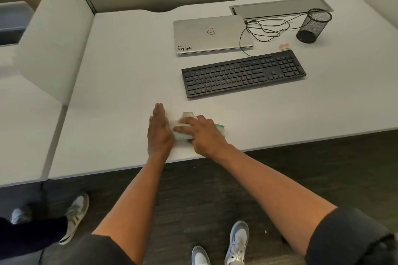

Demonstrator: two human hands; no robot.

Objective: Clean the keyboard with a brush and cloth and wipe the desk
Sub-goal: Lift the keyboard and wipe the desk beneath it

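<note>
So the white desk (120, 84) is sitting in a cubicle, with grey partition panels running along the back and a slanted white divider (53, 34) closing off the left side. Floor underneath is dark wood-look planks, and another person's sneaker (75, 217) is poking in at the bottom left.

Near the front edge of the desk, the right hand (204, 133) is lying on top of a crumpled white-and-green cloth (183, 129), fingers spread and curled down over it, pressing it onto the surface. The left hand (158, 131) is resting just beside the cloth on its left, flat and open with fingers straight together, holding nothing, its edge touching the cloth.

Further back, the black keyboard (243, 74) is lying at a slight angle, well apart from the hands. Behind it a closed silver laptop (212, 33) is sitting flat, with a thin black cable (265, 30) looping next to it. A black mesh pen cup (313, 26) is standing at the far right, near a metal cable tray (280, 6) set in the desk. Something small and pinkish (284, 46) is peeking out right behind the keyboard; can't tell what it is.
</note>
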